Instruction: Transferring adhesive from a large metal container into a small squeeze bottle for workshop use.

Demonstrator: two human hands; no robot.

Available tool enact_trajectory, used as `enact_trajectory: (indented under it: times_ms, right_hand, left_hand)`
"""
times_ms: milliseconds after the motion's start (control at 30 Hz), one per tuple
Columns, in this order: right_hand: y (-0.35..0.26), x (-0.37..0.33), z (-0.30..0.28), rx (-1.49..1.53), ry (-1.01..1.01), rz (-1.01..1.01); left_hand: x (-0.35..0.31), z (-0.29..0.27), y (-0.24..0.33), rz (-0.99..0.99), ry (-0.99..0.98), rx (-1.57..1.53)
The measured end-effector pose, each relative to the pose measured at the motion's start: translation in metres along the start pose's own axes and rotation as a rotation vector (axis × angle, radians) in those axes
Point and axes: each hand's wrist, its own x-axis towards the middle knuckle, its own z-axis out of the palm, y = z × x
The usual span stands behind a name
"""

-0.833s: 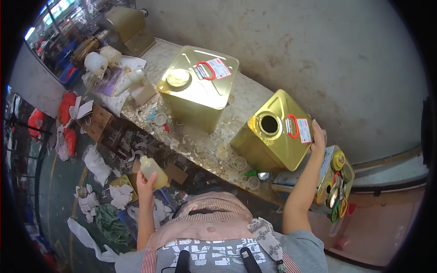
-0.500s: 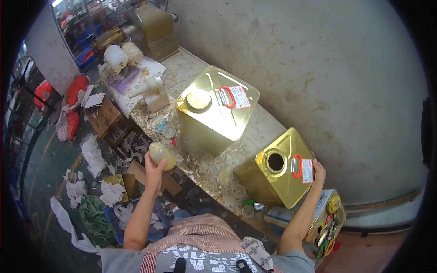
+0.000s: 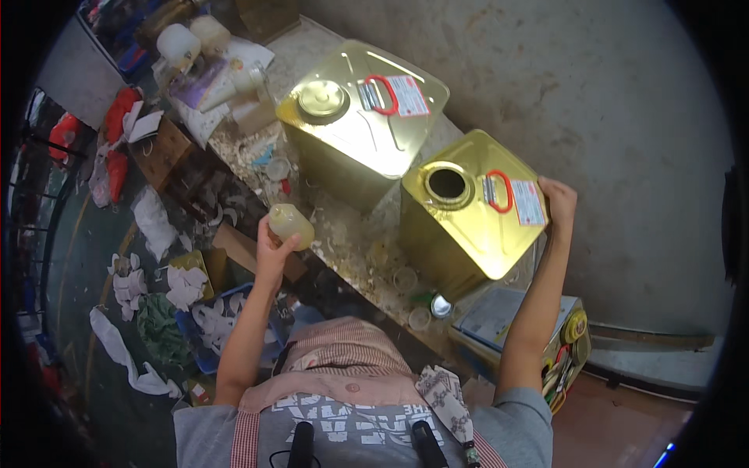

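Note:
My left hand (image 3: 273,248) is wrapped round a squat translucent bottle (image 3: 292,226) with a pale yellowish tint, held over the table's near edge. My right hand (image 3: 559,200) grips the right-hand edge of a square gold metal can (image 3: 476,234). This can has a red carrying handle (image 3: 499,192), a white label and an uncapped round mouth (image 3: 447,184), dark inside. Close by on its left stands a second gold can (image 3: 335,160), its round cap (image 3: 323,100) on. Part of my right fingers is hidden behind the can's edge.
Scraps litter the worktable (image 3: 351,253), with small clear cups (image 3: 406,278) near its front edge. A tool-filled container (image 3: 573,331) stands at the right. Left on the floor are a blue basket (image 3: 204,355) of white pieces and a wooden stool (image 3: 160,152). A wall rises behind.
The uncapped can has moved away from me and leftward, closer to the capped can, with my right hand on it. The bottle stays in my left hand. The whole view has shifted.

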Motion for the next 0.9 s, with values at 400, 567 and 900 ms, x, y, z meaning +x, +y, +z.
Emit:
enact_trajectory:
  times_ms: [400,567,900]
  right_hand:
    - [-0.022,0.019,0.014,0.133,-0.107,0.094]
    - [-0.021,0.009,-0.002,0.036,-0.173,0.332]
    - [-0.057,-0.055,0.016,0.081,-0.214,0.033]
  left_hand:
    - [-0.044,-0.02,0.017,-0.012,0.043,0.06]
    - [-0.041,0.001,0.001,-0.038,-0.149,0.06]
    - [-0.052,0.016,-0.003,-0.122,-0.372,0.272]
